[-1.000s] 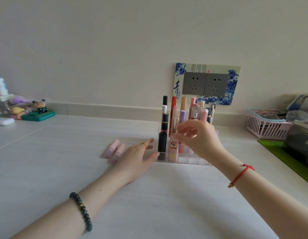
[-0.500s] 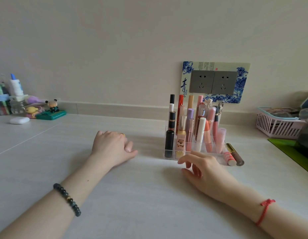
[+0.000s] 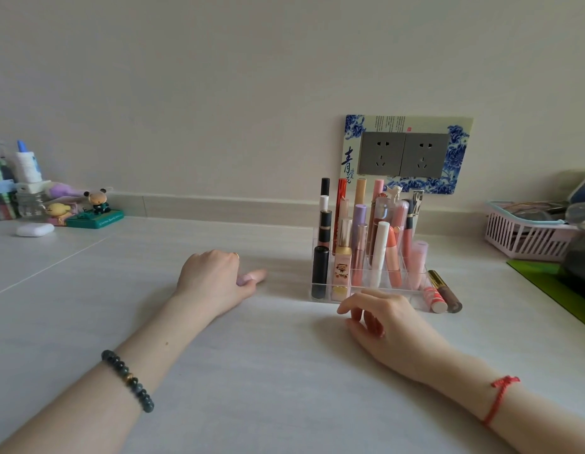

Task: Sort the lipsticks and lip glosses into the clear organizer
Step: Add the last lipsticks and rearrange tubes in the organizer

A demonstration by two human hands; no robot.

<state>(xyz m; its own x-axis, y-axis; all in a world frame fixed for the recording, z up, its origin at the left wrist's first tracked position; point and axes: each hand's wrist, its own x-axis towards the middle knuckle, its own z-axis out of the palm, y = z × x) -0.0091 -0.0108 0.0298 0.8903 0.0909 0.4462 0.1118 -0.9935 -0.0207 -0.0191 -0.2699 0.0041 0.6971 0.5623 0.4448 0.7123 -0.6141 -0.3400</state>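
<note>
Mid-sort: our left hand [image 3: 212, 280], centre frame, curls round a pink tube [image 3: 253, 276]; right hand [image 3: 386, 319] rests loose, empty by the organizer [image 3: 418, 291]. Next, slot it upright.

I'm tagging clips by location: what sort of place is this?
Probably a home vanity counter: a clear acrylic organizer full of lipstick tubes, grey twin wall sockets framed in blue-and-white, small cartoon figurines.

Organizer [image 3: 405, 283], basket [image 3: 526, 237] on table [image 3: 284, 388].
</note>
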